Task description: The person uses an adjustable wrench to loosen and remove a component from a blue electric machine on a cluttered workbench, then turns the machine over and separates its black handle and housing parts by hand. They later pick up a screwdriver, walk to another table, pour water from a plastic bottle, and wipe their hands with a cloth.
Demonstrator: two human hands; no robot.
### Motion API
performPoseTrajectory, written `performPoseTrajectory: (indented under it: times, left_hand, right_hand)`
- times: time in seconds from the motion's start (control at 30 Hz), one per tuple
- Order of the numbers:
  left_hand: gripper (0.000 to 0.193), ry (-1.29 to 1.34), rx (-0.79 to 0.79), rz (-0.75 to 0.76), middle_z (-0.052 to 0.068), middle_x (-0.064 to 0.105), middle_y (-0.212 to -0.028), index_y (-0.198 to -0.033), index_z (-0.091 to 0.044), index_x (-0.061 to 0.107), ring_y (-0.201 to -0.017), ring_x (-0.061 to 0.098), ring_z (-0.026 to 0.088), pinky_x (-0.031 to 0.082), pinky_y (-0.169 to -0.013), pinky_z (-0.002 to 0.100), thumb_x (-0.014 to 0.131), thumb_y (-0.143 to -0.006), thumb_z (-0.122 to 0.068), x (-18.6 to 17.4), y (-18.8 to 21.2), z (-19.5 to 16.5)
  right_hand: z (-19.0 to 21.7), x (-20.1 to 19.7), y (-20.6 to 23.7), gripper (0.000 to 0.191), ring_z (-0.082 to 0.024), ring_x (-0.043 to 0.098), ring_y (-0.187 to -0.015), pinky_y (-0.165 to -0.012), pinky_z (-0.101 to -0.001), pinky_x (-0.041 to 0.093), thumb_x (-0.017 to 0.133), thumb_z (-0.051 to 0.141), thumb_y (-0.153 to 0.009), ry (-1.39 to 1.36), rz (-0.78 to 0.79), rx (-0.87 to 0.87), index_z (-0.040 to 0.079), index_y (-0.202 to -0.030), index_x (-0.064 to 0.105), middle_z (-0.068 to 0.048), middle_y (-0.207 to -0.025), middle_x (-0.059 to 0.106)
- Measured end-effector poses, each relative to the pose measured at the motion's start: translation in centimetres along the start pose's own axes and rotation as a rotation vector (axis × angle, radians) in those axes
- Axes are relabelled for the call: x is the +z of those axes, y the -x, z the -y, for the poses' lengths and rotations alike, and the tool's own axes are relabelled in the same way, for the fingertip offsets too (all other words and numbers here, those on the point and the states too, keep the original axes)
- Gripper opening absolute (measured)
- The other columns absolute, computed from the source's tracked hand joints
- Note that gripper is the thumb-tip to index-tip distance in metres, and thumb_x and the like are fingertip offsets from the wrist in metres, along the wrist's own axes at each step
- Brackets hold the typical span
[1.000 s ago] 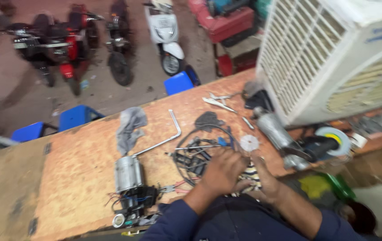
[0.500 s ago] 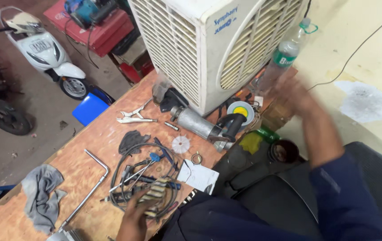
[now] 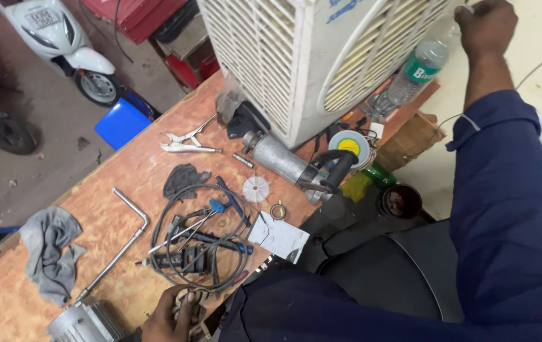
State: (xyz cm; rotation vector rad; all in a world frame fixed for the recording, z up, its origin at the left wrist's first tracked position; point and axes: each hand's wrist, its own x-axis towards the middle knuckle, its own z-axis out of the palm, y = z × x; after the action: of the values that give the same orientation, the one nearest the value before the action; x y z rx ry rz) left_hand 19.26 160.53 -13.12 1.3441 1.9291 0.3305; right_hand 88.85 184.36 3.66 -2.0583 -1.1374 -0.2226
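Observation:
My left hand (image 3: 168, 318) is at the near edge of the wooden bench (image 3: 125, 183), fingers closed around a small wound metal part (image 3: 193, 304). Just beyond it lies a loop of black cable with several hand tools (image 3: 201, 240) and a white card (image 3: 278, 237). My right hand (image 3: 487, 26) is raised at the far right, fingers curled into a fist beside the white air cooler (image 3: 296, 57), above a plastic bottle with a green label (image 3: 415, 71). Anything inside that fist is hidden.
On the bench lie an angle grinder (image 3: 286, 163), a white plastic fan wheel (image 3: 256, 189), locking pliers (image 3: 185, 142), an L-shaped wrench (image 3: 119, 244), a grey rag (image 3: 49, 250) and a motor (image 3: 84, 324). A black seat (image 3: 378, 266) is close below me; a blue stool (image 3: 122, 122) and scooter (image 3: 62, 44) stand behind.
The view has swung right and closer. My right hand has risen from beside the bottle to the cooler's upper corner. My left hand stays on the wound part.

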Motion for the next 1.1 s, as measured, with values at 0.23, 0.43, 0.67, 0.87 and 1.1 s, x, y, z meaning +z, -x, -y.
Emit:
performPoseTrajectory:
  times: [0.23,0.43,0.67,0.87,1.1]
  left_hand:
    - [0.034,0.319,0.229,-0.089,0.013,0.081,-0.105,-0.126,-0.011,0.071,-0.104,0.075,0.019,0.052,-0.094,0.031,0.065,-0.096,-0.026,1.2,-0.2,6.5]
    - [0.031,0.712,0.343,-0.129,0.012,0.071,-0.117,-0.126,0.000,0.066,-0.111,0.064,0.020,0.045,-0.103,0.032,0.061,-0.099,-0.014,1.2,0.7,6.2]
    - [0.097,0.622,0.614,-0.016,0.016,0.050,-0.149,-0.151,-0.008,0.038,-0.140,0.049,0.029,0.038,-0.116,0.043,0.088,-0.069,-0.022,0.2,2.6,-3.4]
    - [0.135,0.705,0.765,0.035,0.018,0.041,-0.157,-0.166,-0.003,0.012,-0.146,0.042,0.029,0.034,-0.122,0.043,0.096,-0.066,-0.036,0.1,5.8,-2.7]
    - [0.095,1.098,0.416,0.065,0.017,0.062,-0.139,-0.150,0.001,0.046,-0.132,0.059,0.027,0.045,-0.113,0.040,0.065,-0.088,-0.069,-1.7,5.6,7.2]
  right_hand:
    - [-3.6,-1.0,2.8,0.026,-0.028,0.073,-0.082,-0.075,-0.0381,0.060,0.088,0.020,-0.090,0.172,-0.303,-0.464,0.003,-0.094,0.069,-0.011,-0.092,0.073]
    - [-5.8,-5.9,11.4,0.037,-0.017,0.069,-0.093,-0.083,-0.0309,0.057,0.064,0.037,-0.118,-0.445,0.099,0.112,0.001,-0.124,0.063,-0.008,-0.107,0.069]
    - [-0.5,-7.6,24.3,0.037,-0.019,0.064,-0.083,-0.077,-0.0331,0.053,0.056,0.035,-0.118,-0.640,0.391,0.055,-0.001,-0.113,0.063,-0.010,-0.095,0.064]
    - [8.1,-5.2,30.8,0.041,-0.020,0.060,-0.075,-0.072,-0.0351,0.049,0.048,0.034,-0.118,-0.581,0.605,-0.146,-0.002,-0.104,0.063,-0.011,-0.085,0.060]
    - [19.8,-4.1,35.1,0.038,-0.024,0.062,-0.074,-0.071,-0.0363,0.050,0.049,0.035,-0.117,-0.375,0.657,-0.759,0.003,-0.103,0.064,-0.012,-0.083,0.061]
